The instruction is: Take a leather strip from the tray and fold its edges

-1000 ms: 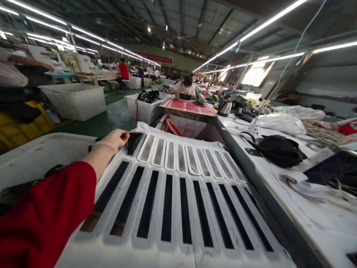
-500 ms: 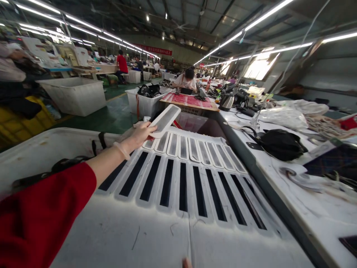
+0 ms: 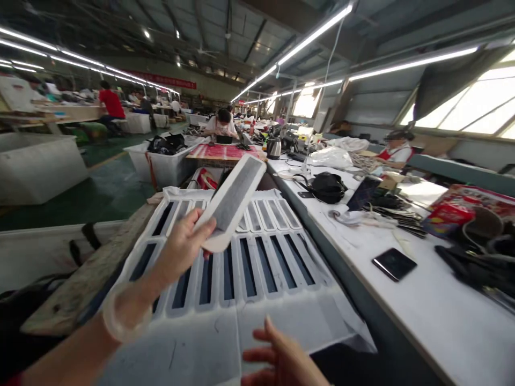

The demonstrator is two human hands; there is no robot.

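Fingers of the left hand pinch the near end of a long white strip with a grey middle, and the strip is lifted up, tilted away over the white tray full of long slots. The right hand is low at the bottom edge, fingers spread apart, holding nothing, just above the tray's near part. A black phone lies on the white table to the right
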